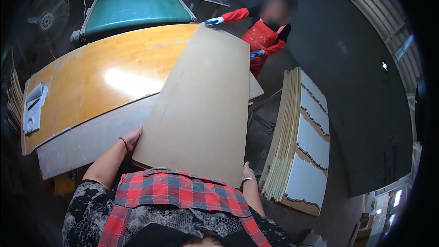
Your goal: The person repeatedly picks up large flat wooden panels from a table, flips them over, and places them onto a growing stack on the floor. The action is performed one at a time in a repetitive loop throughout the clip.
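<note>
A large flat beige board (201, 96) stretches away from my waist, its far part over an orange-topped table (77, 82). My left hand (132, 138), with a dark beaded bracelet at the wrist, grips its left edge near me. On the near right edge my right hand (248, 172) holds the same board, a metal bangle at that wrist. The fingers of both hands are mostly hidden by the board. At the far end a co-worker in a red apron (261, 36) has one gloved hand (214, 21) on the far left corner and the other gloved hand (257, 53) by the right edge.
Right of the board stands a stack of panels (276, 142) with white faces. A green conveyor belt (137, 7) lies beyond the table, a standing fan (47, 20) at far left. Papers with a pen and tape roll (34, 107) rest on the table's left end. A grey board (96, 130) lies along its near edge.
</note>
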`<state>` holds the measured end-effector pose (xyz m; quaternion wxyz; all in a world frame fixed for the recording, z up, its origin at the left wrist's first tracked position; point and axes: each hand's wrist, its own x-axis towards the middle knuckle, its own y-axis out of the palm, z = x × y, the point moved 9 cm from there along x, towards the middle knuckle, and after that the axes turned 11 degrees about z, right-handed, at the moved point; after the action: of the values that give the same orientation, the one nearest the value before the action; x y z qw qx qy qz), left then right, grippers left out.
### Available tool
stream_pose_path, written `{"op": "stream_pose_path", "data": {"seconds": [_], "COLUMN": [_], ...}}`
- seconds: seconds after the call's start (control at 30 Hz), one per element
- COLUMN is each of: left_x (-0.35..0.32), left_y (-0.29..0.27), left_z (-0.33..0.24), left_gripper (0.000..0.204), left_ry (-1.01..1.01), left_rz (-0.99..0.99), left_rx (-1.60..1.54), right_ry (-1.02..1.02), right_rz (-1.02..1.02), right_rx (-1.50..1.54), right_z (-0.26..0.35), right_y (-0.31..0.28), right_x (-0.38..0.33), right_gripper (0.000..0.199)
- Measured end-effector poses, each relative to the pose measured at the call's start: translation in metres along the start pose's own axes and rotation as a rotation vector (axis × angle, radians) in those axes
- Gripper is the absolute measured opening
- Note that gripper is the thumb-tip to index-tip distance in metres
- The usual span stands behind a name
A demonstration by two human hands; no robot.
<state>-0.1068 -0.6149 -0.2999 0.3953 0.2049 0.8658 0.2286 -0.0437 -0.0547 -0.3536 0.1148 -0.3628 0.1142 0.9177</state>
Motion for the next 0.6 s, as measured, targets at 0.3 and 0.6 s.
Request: {"op": "stream_pose_path", "data": {"seconds": [0.3,0.6], "left_x": [0.025,0.016], "left_y": [-0.024,-0.029], "left_z": [-0.002,-0.049], "left_gripper": [0.059,0.057], "left_ry": [-0.043,0.035], "left_rz": [-0.279,-0.544], "left_rx": [0.034,0.311], "right_ry": [0.112,-0.138], "right_rz": [0.055,-0.461], "right_rx": [0.064,-0.763], "right_z": [-0.011,0.032], "right_y": [0.008,0.047], "right_x": [0.025,-0.032], "right_gripper": [0.063,0.055]}}
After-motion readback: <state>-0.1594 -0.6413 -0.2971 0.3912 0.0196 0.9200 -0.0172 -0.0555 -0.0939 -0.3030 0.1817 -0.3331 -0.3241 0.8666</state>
